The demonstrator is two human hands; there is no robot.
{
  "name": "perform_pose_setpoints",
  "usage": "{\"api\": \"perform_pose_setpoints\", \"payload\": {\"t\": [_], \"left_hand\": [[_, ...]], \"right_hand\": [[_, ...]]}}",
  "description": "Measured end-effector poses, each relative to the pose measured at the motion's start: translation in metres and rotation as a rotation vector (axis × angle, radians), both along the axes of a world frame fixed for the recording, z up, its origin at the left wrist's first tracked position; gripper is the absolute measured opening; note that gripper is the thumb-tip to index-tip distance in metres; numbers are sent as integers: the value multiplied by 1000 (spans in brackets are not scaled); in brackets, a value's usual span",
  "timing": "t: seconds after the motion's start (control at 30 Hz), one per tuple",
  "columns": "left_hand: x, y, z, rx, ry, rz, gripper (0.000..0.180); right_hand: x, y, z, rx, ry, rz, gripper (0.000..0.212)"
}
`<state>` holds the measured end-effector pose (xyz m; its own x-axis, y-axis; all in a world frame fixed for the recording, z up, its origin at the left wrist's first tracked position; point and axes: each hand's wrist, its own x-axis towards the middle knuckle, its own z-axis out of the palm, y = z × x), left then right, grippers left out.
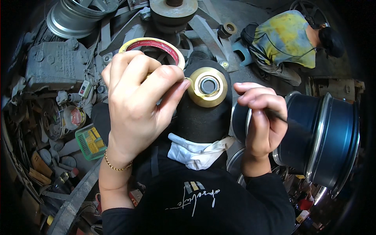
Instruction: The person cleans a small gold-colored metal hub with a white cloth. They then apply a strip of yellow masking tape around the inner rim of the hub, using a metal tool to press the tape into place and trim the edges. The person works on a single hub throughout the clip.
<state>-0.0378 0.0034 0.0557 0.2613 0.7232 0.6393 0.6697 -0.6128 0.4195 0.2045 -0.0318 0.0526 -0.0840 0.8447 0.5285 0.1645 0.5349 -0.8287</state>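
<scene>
My left hand [137, 92] is closed around the edge of a roll of masking tape [158, 43] with a red inner core. Its thumb and forefinger are pinched together at the rim of a round brass-coloured part [217, 98]. That part has a dark hole in its middle and sits on my dark-clothed leg. A thin loose strip seems to lie across its face. On the other side, my right hand [264, 121] is closed on a slim dark tool [276, 114], whose kind I cannot make out. A white cloth [196, 150] lies across my lap.
Dark blue wheel rims [305, 133] stand close by on the right. Ahead is a machine with a round metal plate [174, 9]. A green basket [88, 143] and scattered parts are on the left. Another person [286, 39] crouches at the far right; a tape roll [228, 29] lies nearby.
</scene>
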Motion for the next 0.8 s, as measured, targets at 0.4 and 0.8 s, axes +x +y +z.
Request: {"api": "perform_pose_setpoints", "payload": {"t": [0.4, 0.8], "left_hand": [[4, 4, 1, -19, -4, -41, 25], [7, -10, 1, -57, 10, -27, 27]], "right_hand": [[-16, 17, -11, 7, -609, -185, 92], [11, 35, 3, -108, -504, 84, 80]]}}
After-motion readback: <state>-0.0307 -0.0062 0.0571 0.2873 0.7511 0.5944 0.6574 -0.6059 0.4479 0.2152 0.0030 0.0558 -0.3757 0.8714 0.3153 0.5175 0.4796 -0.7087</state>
